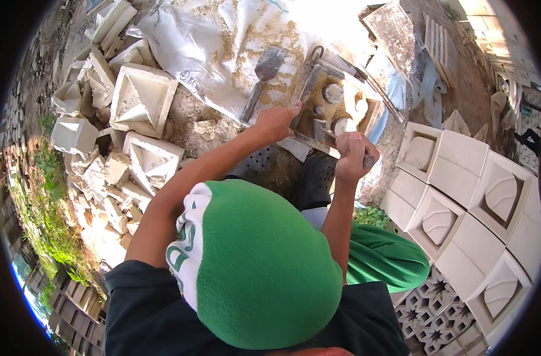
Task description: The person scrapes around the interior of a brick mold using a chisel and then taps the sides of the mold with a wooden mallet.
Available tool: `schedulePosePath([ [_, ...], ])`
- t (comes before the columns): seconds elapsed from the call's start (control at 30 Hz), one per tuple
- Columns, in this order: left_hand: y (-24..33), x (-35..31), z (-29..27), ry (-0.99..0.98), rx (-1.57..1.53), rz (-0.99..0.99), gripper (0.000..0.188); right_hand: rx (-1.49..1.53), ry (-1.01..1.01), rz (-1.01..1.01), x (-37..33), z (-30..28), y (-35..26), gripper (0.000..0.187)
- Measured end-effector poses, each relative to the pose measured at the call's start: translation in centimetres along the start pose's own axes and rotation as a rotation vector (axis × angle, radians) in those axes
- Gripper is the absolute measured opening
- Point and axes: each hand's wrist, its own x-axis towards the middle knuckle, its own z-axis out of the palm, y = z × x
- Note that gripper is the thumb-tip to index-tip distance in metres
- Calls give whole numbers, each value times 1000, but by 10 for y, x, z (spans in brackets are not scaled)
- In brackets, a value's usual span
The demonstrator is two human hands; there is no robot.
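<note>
Right hand closed tight around a tool handle, butt end poking out beside the fist; the tool's working end is hard to make out against the clutter in the box. Left hand is at the near left edge of the shallow box, index finger along the rim; fingers partly hidden, so cannot tell if it grips or just rests. Box sits ahead of the person, by the edge of a white sheet. Inside, at least three round pieces; the sunlit right part is washed out, so the count may be short.

Other counts: one trowel lying on the sheet, left of the box; two dark shoes, both partly covered; four blocks with a leaf-like relief at right, the lowest close to the dark rim. Broken pale castings heaped at left overlap too much to count. Green headwear blocks the torso and lower middle.
</note>
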Motion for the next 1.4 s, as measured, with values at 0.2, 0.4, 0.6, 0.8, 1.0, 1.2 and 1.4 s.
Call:
schedulePosePath([
  [0.2, -1, 3, 3, 4, 5, -22, 85, -45, 102, -37, 13, 6, 12, 41],
  [0.4, -1, 4, 1, 12, 23, 1, 86, -55, 116, -30, 26, 6, 7, 41],
  [0.6, -2, 2, 4, 34, -2, 27, 85, -69, 59, -19, 20, 15, 6, 40],
  [0.8, 2, 3, -2, -2, 47, -8, 86, -51, 45, 86, 25, 21, 7, 39],
  [1.0, 1, 7, -2, 14, 59, 3, 86, -180, 42, -15, 25, 17, 14, 39],
  [1.2, 2, 2, 3, 11, 10, 8, 86, -164, -11, 117, 18, 13, 16, 35],
  [1.4, 1, 4, 5, 10, 10, -6, 86, -183, 9, 63, 13, 10, 17, 38],
])
